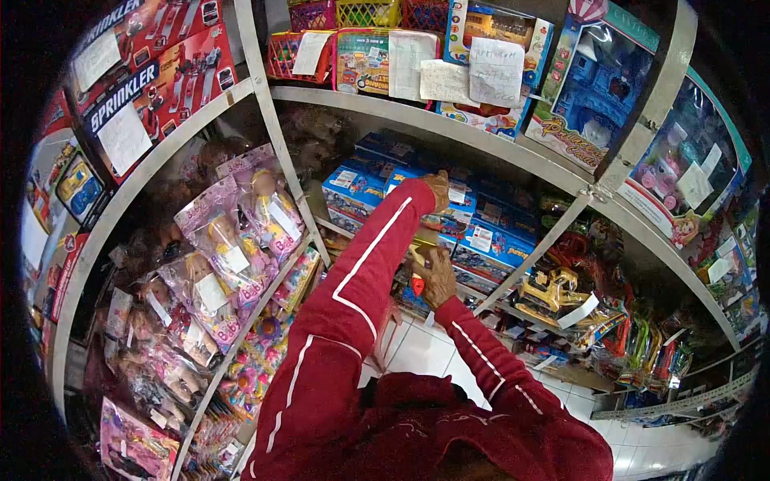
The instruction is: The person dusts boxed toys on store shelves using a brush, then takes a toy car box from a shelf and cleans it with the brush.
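The back of this shelf is dark, and the boxes far in there fade away so I can't make them out; the small words on the blue boxes [349,183] are too tiny to read; the left sleeve [361,268] covers part of the front boxes.

The left hand [437,192] is up by the tops of the blue boxes, around the middle of the pile; its fingers are mostly hidden from me, so I can't tell how open it is or if it has hold of a box; there are blue boxes on both sides of it.

The right hand [437,279] is lower, in front of the boxes; its fingers are bent around a small yellow and red thing [418,285]; the hand hides some of it, so I can't say what it is; its red end pokes out to the left of the hand, and the left hand is above it, not touching it.
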Demonstrator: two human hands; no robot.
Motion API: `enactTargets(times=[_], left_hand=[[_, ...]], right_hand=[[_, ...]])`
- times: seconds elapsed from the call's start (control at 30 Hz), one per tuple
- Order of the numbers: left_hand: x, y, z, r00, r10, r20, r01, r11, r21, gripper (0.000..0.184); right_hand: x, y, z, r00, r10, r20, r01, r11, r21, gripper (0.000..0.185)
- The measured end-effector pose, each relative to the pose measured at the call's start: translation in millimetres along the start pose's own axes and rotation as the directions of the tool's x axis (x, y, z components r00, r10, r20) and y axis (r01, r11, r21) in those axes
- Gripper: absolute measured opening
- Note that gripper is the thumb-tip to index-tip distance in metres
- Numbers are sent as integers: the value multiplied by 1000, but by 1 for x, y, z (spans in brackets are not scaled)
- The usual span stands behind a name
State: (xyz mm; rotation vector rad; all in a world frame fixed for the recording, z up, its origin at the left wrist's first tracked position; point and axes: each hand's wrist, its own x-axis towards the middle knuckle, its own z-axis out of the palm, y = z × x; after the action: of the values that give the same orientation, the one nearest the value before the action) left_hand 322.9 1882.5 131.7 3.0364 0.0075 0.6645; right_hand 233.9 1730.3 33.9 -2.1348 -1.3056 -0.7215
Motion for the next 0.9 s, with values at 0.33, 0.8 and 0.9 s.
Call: enactTargets(times=[0.33,0.8,0.9], left_hand=[[0,0,-28,958,78,275,-47,992,-119,32],[14,-19,12,927,20,375,32,991,-132,41],[8,6,-26,903,-42,427,77,995,-64,32]], right_hand=[[-21,35,-31,999,15,-37,-14,1000,27,26],[-13,32,-38,988,-72,-139,79,996,42,30],[-2,24,-31,993,-51,-104,54,998,24,28]])
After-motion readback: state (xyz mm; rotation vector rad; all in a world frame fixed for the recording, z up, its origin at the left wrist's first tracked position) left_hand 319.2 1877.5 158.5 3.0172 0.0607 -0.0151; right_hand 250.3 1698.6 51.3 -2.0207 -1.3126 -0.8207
